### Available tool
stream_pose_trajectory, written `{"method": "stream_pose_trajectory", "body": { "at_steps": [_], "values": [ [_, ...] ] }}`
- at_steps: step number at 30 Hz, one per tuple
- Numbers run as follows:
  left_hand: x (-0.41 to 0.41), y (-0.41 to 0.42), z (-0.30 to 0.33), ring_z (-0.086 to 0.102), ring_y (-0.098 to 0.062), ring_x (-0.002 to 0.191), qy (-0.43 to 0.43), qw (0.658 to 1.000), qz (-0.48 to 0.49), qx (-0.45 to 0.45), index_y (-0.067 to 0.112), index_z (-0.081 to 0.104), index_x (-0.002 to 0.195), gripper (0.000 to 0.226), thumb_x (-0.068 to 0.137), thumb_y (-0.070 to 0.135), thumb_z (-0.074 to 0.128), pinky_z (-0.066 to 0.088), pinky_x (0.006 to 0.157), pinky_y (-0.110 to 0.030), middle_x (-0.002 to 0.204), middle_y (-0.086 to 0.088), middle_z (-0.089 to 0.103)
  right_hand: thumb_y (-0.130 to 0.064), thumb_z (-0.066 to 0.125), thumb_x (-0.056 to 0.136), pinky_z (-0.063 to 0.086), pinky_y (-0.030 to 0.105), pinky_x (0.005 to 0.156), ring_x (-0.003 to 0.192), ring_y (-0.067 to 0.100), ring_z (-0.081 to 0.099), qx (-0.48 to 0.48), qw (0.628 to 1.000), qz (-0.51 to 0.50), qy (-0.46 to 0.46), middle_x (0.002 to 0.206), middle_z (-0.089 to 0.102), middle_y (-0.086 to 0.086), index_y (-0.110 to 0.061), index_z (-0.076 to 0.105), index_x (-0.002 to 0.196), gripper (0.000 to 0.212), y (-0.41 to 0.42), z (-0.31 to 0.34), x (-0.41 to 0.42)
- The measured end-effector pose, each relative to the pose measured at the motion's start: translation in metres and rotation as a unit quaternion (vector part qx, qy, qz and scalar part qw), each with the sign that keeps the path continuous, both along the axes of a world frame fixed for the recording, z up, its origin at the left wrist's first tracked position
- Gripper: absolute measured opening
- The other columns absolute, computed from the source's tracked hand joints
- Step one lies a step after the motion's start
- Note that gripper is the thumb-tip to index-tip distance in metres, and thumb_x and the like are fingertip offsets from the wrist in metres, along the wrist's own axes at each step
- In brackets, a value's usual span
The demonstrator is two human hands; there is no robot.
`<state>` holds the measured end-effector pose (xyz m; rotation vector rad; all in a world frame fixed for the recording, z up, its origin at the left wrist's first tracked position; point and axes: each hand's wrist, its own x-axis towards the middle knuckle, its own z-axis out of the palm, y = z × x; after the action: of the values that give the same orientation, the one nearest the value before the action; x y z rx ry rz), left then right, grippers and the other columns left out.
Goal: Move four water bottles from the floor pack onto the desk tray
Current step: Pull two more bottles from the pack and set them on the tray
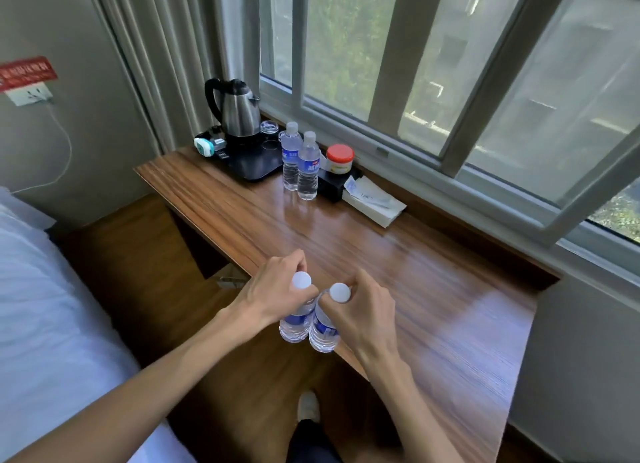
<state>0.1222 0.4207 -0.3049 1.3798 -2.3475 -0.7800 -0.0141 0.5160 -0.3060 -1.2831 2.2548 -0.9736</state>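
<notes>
left hand: my fingers closed round the neck of the left bottle, just under its white cap; bottle hangs upright at the near edge of the tabletop, not set down as far as I can tell.
right hand: same grip, closed on the neck of the right bottle; the two held bottles sit side by side, touching or nearly so.
handling guess: full clear plastic bottles, so moderately heavy for a fingertip neck hold; thin walls will likely flex if squeezed mid-body; smooth label wrap may be slippery. Neck ring under the cap is the stiffest place to hold, I'd keep it there.
bottles on tabletop: two, the far bottle and the near bottle, standing upright just beside the black tray, on the wood and not on the tray itself, I think.
bottle count: four in view, two held, two standing.
tray contents: one kettle, glasses behind it, small items at its left end.
other: one red-lidded jar, one tissue pack.
floor pack: not in view.
</notes>
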Motion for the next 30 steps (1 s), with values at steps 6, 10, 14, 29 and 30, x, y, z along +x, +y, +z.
{"method": "stream_pose_trajectory", "body": {
  "at_steps": [6, 10, 14, 29, 30],
  "values": [
    [0.005, -0.084, -0.001, 0.053, -0.019, 0.064, -0.005, 1.0, -0.01, -0.006, 0.016, 0.051, 0.082, 0.029, 0.077, 0.036, 0.071, 0.034, 0.048, -0.029, 0.066, 0.005, 0.055, -0.039, 0.069, 0.066, 0.049, 0.036, 0.057, 0.065, 0.02, 0.06, -0.006, 0.999, -0.039, -0.025, 0.065, 0.062, -0.003, -0.014, 0.054, 0.075, 0.03, -0.084, -0.007, 0.011],
    [0.002, -0.145, -0.002, 0.048, -0.019, 0.06, -0.003, 0.999, -0.031, -0.013, 0.015, 0.05, 0.081, 0.03, 0.077, 0.035, 0.072, 0.034, 0.049, -0.03, 0.061, 0.005, 0.051, -0.048, 0.064, 0.063, 0.044, 0.028, 0.052, 0.064, 0.014, 0.06, -0.016, 0.996, -0.061, -0.057, 0.067, 0.063, -0.005, -0.018, 0.055, 0.075, 0.034, -0.141, -0.013, 0.013],
    [0.003, -0.202, -0.007, 0.048, -0.02, 0.058, 0.004, 1.0, -0.031, -0.001, 0.017, 0.049, 0.08, 0.031, 0.077, 0.036, 0.072, 0.035, 0.049, -0.031, 0.06, 0.004, 0.051, -0.042, 0.07, 0.068, 0.042, 0.024, 0.054, 0.068, 0.013, 0.061, 0.004, 0.995, -0.077, -0.066, 0.072, 0.065, -0.006, -0.019, 0.055, 0.077, 0.028, -0.197, -0.014, 0.015],
    [-0.011, -0.386, -0.018, 0.057, -0.033, 0.068, 0.033, 0.996, -0.079, 0.015, 0.017, 0.05, 0.077, 0.028, 0.069, 0.031, 0.073, 0.042, 0.057, -0.036, 0.065, -0.003, 0.061, -0.046, 0.066, 0.064, 0.046, 0.031, 0.065, 0.075, 0.02, 0.062, 0.004, 0.977, -0.199, -0.08, 0.075, 0.067, -0.006, -0.022, 0.054, 0.076, 0.03, -0.365, -0.015, 0.025],
    [-0.013, -0.395, -0.019, 0.057, -0.033, 0.068, 0.033, 0.996, -0.087, 0.019, 0.017, 0.05, 0.077, 0.029, 0.069, 0.032, 0.072, 0.044, 0.058, -0.037, 0.065, -0.003, 0.061, -0.045, 0.067, 0.064, 0.044, 0.031, 0.064, 0.074, 0.021, 0.062, 0.004, 0.974, -0.21, -0.082, 0.074, 0.067, -0.006, -0.022, 0.053, 0.076, 0.029, -0.373, -0.015, 0.025]
  ]
}}
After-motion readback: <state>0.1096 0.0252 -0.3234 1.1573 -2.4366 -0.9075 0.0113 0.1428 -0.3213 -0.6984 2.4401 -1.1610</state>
